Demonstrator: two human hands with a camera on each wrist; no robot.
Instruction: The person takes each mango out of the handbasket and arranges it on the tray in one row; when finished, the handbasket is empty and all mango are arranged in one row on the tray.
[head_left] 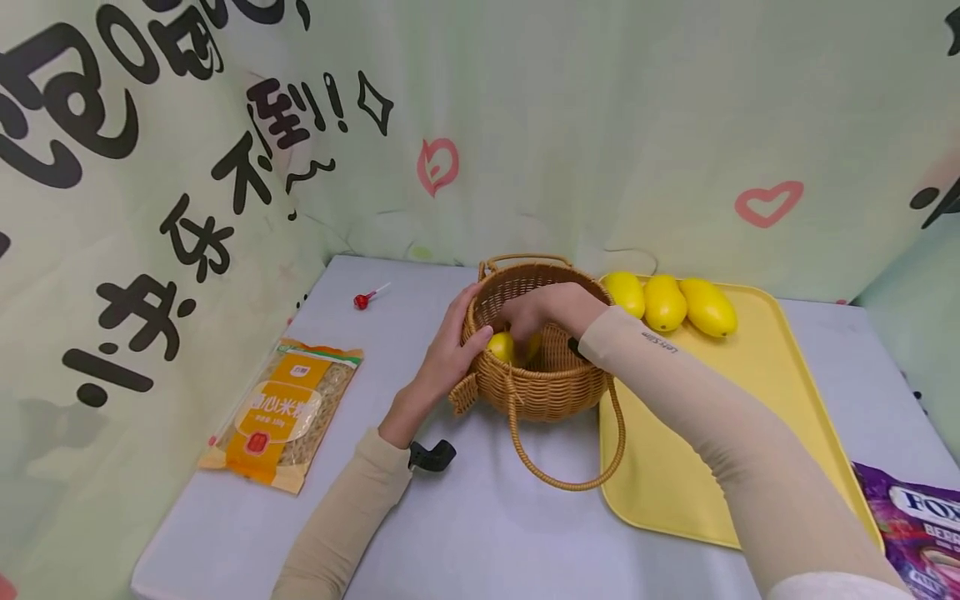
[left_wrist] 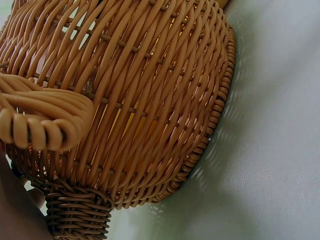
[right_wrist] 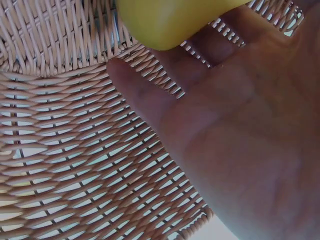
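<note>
A round brown wicker basket (head_left: pixel 543 387) stands at the middle of the table, tilted toward me, its front handle hanging down. My left hand (head_left: pixel 452 346) holds its left rim, thumb at the edge and fingers along the outer side. The woven wall (left_wrist: pixel 145 100) fills most of the left wrist view. Inside the basket is my right hand (head_left: pixel 536 312), with its fingers round a yellow mango (right_wrist: pixel 170 20); its fingertips are partly hidden. Another yellow mango (head_left: pixel 500 346) shows near the left thumb, inside the rim.
Three yellow mangoes (head_left: pixel 665 303) lie at the back of a yellow tray (head_left: pixel 675 467) on the right. A bag of grain-like food (head_left: pixel 281 412) and a red lollipop (head_left: pixel 363 300) are on the left. A purple snack bag (head_left: pixel 911 525) sits at the right edge.
</note>
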